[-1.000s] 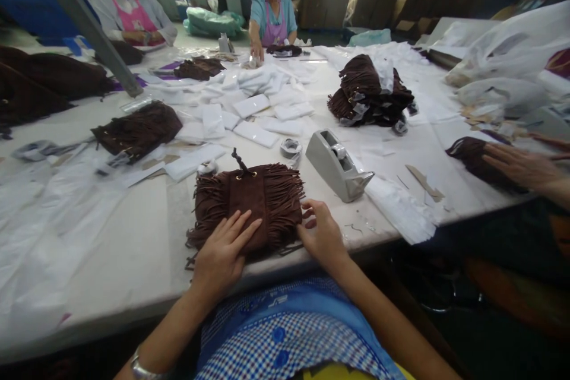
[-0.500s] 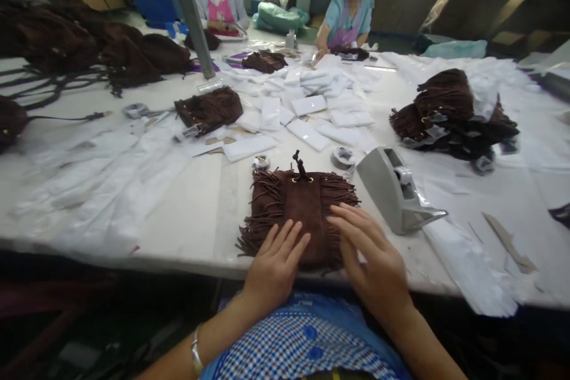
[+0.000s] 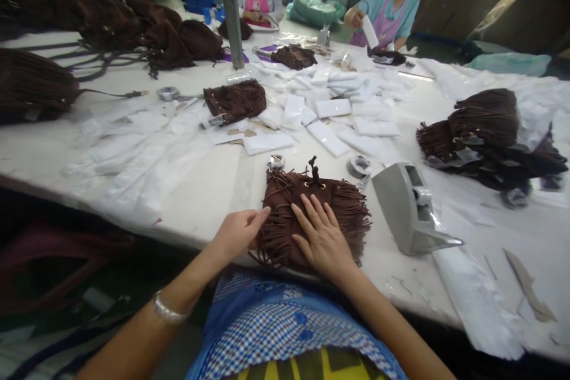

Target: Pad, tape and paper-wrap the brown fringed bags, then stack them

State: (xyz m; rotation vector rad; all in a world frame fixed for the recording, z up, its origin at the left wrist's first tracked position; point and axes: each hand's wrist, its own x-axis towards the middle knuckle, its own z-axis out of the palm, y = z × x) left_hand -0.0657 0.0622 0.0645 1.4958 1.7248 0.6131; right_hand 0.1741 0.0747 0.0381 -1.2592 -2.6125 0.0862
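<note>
A dark brown fringed suede bag lies flat at the table's front edge, its knotted cord and gold eyelets at the far side. My right hand rests palm down on its middle, fingers spread. At the bag's left side, my left hand is closed, thumb against the curled fingers, pinching the edge of the fringe. Just right of the bag stands a grey tape dispenser. Beyond the bag are two tape rolls, one at the left corner and another to the right.
White folded packets are scattered mid-table. More brown fringed bags lie at the right, at centre left and in a heap at far left. A grey post rises from the table. Two people work across it.
My right hand has moved left onto the bag's middle. My left hand has gone from lying flat on the bag to its left edge and closed. The view has shifted left.
</note>
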